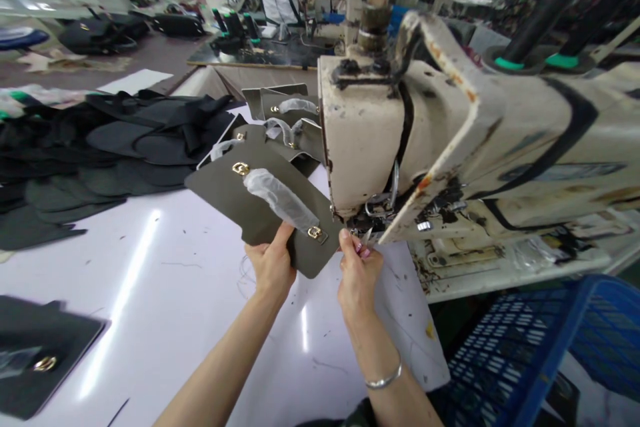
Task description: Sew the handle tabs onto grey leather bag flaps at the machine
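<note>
An olive-grey bag panel (220, 183) is held tilted above the table, its right corner close to the sewing machine (363, 147). A handle (280, 199) wrapped in clear plastic runs across the panel between two gold-coloured fittings. My left hand (275, 263) grips the panel's lower edge, thumb on top and the other fingers hidden beneath. My right hand (360, 270) is closed at the panel's right edge, just below the machine's needle area. A small pointed shiny piece shows by its fingertips; what the fingers pinch is unclear.
More panels with wrapped handles (295, 105) lie behind the held one. Dark cut pieces (125, 147) are heaped at left, and another dark panel (45, 347) lies at front left. A blue plastic basket (545, 340) stands at lower right. Loose threads dot the white tabletop (200, 327).
</note>
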Motion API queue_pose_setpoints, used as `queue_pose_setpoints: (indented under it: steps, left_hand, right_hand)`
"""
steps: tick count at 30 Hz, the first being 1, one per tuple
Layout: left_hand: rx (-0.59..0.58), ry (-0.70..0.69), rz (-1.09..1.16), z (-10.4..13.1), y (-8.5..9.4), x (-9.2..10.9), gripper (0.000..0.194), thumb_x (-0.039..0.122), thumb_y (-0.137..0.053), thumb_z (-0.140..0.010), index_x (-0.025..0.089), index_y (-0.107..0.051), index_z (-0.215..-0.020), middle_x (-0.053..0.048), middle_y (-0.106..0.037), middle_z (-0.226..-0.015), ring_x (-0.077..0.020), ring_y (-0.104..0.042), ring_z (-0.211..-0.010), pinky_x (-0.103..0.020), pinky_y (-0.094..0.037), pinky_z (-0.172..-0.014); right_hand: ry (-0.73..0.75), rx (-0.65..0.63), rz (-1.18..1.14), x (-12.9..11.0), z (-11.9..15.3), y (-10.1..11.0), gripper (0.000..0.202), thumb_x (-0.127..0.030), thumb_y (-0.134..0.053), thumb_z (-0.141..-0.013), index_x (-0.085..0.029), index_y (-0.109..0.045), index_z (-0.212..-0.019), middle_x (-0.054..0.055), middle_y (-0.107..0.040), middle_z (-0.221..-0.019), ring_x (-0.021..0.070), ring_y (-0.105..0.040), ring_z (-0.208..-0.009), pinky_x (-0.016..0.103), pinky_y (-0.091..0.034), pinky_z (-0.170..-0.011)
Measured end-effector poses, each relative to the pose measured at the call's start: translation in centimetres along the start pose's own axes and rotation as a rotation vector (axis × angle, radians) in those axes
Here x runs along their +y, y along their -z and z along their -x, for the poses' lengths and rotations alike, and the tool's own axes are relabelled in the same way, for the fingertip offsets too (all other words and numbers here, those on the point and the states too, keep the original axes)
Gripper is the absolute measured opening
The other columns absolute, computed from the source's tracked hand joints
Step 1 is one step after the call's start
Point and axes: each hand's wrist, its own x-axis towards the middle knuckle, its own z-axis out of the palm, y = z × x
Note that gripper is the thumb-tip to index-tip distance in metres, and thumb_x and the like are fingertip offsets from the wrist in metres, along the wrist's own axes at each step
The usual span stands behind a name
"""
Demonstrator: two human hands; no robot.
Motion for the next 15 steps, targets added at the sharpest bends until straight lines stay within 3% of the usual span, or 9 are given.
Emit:
queue_pose_setpoints:
  steps: [6, 11, 15]
  left_hand:
    - [0.072, -0.054, -0.037, 3.4, 1.3, -0.8, 0.053, 0.029, -0.082, -0.075, 0.024, -0.065, -0.125, -0.008, -0.072, -0.125, -0.0274, -0.068, -0.117, -0.044, -0.057, -0.101]
    - [0.145, -0.059, -0.256, 6.0, 2.4, -1.2, 0.054, 0.037, -0.08, -0.078, 0.023, -0.065, -0.128, -0.009, -0.068, -0.132, -0.03, -0.054, -0.137, -0.049, -0.043, -0.117]
    - [0.153, -0.018, -0.372, 7.8, 3.1, -1.2, 0.042, 0.042, -0.08, -0.077, 0.024, -0.072, -0.114, -0.008, -0.075, -0.118, -0.0323, -0.06, -0.129, -0.049, -0.047, -0.114]
  right_hand:
    - [-0.021, -0.059, -0.013, -0.3, -0.6, 1.2, 0.048, -0.048, -0.073, -0.079, -0.024, -0.037, -0.059, -0.007, -0.03, -0.054, 0.0088, -0.026, -0.052, 0.024, -0.025, -0.047]
    - [0.222, -0.148, 0.353, -1.0, -0.1, 3.2, 0.053, -0.052, -0.063, -0.091, -0.02, -0.044, -0.053, -0.005, -0.032, -0.053, 0.0096, -0.028, -0.055, 0.025, -0.023, -0.051]
    - [0.364, -0.21, 0.516, -2.0, 0.8, 4.5, 0.049, -0.047, -0.057, -0.096, -0.018, -0.054, -0.057, -0.005, -0.037, -0.052, 0.0097, -0.029, -0.054, 0.026, -0.021, -0.052]
